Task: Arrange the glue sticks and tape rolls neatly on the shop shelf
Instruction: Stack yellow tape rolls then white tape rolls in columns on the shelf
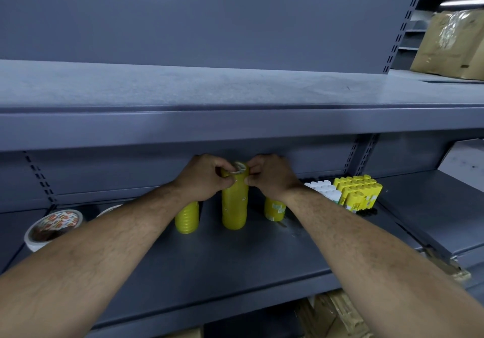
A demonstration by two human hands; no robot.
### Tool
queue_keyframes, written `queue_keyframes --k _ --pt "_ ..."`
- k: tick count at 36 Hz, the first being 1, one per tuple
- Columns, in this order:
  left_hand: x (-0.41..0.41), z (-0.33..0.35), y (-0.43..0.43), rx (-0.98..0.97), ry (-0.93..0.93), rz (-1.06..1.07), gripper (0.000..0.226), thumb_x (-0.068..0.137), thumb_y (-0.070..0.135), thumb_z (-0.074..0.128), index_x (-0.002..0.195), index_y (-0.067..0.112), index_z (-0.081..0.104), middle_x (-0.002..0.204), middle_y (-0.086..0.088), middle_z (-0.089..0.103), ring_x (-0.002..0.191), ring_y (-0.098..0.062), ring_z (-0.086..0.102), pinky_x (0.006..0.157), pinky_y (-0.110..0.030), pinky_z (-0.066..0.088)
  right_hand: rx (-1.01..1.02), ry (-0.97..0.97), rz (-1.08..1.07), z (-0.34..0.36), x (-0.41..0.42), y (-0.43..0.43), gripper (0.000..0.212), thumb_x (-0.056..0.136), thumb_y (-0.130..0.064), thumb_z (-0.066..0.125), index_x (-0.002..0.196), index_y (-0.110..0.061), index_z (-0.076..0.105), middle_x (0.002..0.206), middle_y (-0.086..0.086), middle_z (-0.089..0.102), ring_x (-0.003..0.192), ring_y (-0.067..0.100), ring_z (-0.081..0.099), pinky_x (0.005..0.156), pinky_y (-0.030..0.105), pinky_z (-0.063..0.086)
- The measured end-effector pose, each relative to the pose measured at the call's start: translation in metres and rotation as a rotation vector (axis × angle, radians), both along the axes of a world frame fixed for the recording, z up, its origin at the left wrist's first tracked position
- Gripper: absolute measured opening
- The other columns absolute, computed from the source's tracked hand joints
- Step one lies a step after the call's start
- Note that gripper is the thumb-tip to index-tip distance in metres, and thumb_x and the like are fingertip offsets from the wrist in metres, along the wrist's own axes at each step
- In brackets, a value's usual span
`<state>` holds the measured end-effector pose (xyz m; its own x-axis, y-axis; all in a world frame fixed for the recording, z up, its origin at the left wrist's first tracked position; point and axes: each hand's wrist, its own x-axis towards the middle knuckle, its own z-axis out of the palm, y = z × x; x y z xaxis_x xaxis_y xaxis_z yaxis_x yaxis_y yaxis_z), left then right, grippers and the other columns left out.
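Gripping the top of the tall yellow tape stack [234,206], mid-shelf, with left hand [205,178] and right hand [271,178], fingers curled tight round it. Flanked by shorter left stack [187,218] and right stack [273,210]. Glue sticks [358,192] upright farther right; printed tape roll [53,229] far left.

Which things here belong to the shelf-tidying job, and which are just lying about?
Part of the job: middle tape stack, gripped by left hand and right hand; left tape stack; right tape stack; yellow glue sticks; white glue sticks; patterned tape roll.
Lying about: brown bags; cardboard below.
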<state>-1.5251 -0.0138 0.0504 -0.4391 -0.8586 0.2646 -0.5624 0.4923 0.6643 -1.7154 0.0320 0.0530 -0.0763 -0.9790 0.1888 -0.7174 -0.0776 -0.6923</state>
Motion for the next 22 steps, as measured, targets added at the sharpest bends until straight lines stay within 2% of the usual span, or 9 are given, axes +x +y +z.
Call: queue_keyframes --k 4,7,10,12,14,16,17,19,22 --pt "0.001 0.0 0.002 0.02 0.003 -0.038 0.037 0.077 0.024 0.078 0.11 0.035 0.065 0.099 0.018 0.069 0.09 0.001 0.065 0.08 -0.02 0.052 -0.004 0.057 0.031 0.005 0.001 0.001 0.027 0.084 -0.01 0.075 0.109 -0.019 0.07 0.097 -0.008 0.071 0.092 0.007 0.067 0.081 0.022 0.054" --pt "0.002 0.001 0.005 0.026 -0.059 -0.019 0.056 0.069 0.037 0.076 0.117 0.038 0.048 0.109 0.014 0.065 0.093 -0.005 0.064 0.084 -0.029 0.054 -0.027 0.121 0.052 0.005 0.001 0.001 0.023 0.087 -0.023 0.072 0.11 -0.021 0.07 0.103 -0.007 0.073 0.095 0.007 0.067 0.086 0.032 0.057" --pt "0.005 0.003 0.007 0.029 -0.09 0.016 0.069 0.066 0.043 0.068 0.129 0.037 0.04 0.123 0.006 0.062 0.103 -0.012 0.063 0.09 -0.032 0.053 -0.016 0.162 0.058 0.009 0.0 0.005 0.04 0.086 -0.034 0.067 0.124 -0.022 0.066 0.117 -0.005 0.07 0.103 0.011 0.065 0.091 0.033 0.055" --pt "0.008 0.004 0.008 0.021 -0.133 0.021 0.078 0.073 0.039 0.069 0.143 0.037 0.033 0.132 0.002 0.059 0.108 -0.012 0.061 0.092 -0.028 0.051 0.017 0.195 0.056 0.012 -0.001 0.008 0.054 0.085 -0.035 0.065 0.137 -0.022 0.059 0.128 -0.002 0.066 0.111 0.015 0.063 0.097 0.035 0.053" --pt "0.01 0.006 0.01 0.009 -0.184 0.026 0.085 0.083 0.031 0.068 0.154 0.035 0.022 0.145 0.003 0.05 0.116 -0.01 0.055 0.094 -0.021 0.045 0.046 0.233 0.054 0.012 -0.004 0.009 0.057 0.088 -0.03 0.064 0.143 -0.023 0.053 0.135 -0.002 0.062 0.119 0.018 0.06 0.1 0.036 0.051" --pt "0.013 0.008 0.012 -0.026 -0.239 0.027 0.088 0.086 0.028 0.065 0.158 0.029 0.014 0.159 0.005 0.032 0.137 -0.011 0.04 0.107 -0.018 0.033 0.041 0.289 0.049 0.012 -0.007 0.01 0.06 0.089 -0.024 0.062 0.147 -0.025 0.048 0.143 -0.003 0.057 0.128 0.02 0.055 0.104 0.035 0.048" --pt "0.015 0.009 0.013 -0.058 -0.28 0.03 0.088 0.086 0.032 0.062 0.159 0.026 0.013 0.163 0.004 0.022 0.146 -0.012 0.027 0.116 -0.021 0.024 0.034 0.331 0.04 0.012 -0.009 0.011 0.062 0.09 -0.021 0.061 0.15 -0.025 0.045 0.147 -0.002 0.053 0.132 0.021 0.051 0.106 0.032 0.045" --pt "0.02 0.011 0.012 -0.118 -0.39 0.046 0.091 0.08 0.044 0.05 0.159 0.022 0.011 0.166 0.002 0.011 0.152 -0.013 0.009 0.124 -0.032 0.01 0.031 0.42 0.026 0.013 -0.013 0.014 0.063 0.094 -0.02 0.058 0.153 -0.023 0.038 0.154 -0.001 0.045 0.138 0.022 0.044 0.108 0.032 0.041" --pt "0.027 0.013 0.01 -0.14 -0.503 0.104 0.091 0.075 0.044 0.035 0.159 0.022 0.008 0.167 0.002 0.005 0.153 -0.013 0.002 0.125 -0.037 0.002 0.043 0.511 0.034 0.012 -0.02 0.014 0.065 0.099 -0.024 0.054 0.157 -0.022 0.027 0.163 -0.001 0.029 0.149 0.02 0.026 0.118 0.037 0.032"
